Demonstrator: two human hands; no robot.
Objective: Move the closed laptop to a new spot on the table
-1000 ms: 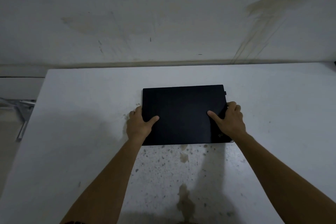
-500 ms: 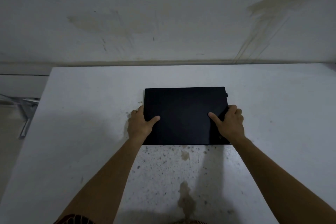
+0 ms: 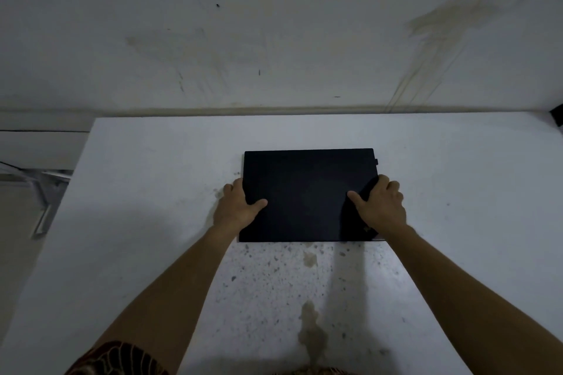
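The closed laptop (image 3: 307, 192), a flat matte-black rectangle, lies near the middle of the white table (image 3: 152, 192), whose near part is speckled and stained. The left hand (image 3: 236, 210) clasps its left edge and the right hand (image 3: 380, 207) its right edge, thumbs pressed on the lid

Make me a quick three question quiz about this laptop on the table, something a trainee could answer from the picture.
1. True or false: the laptop is open.
2. Which hand's thumb lies on the lid: A left hand only, B right hand only, C both?
3. Fill in: the stained patch on the table lies on the ____ side of the laptop, toward the person.

Key: 1 false; 2 C; 3 near.
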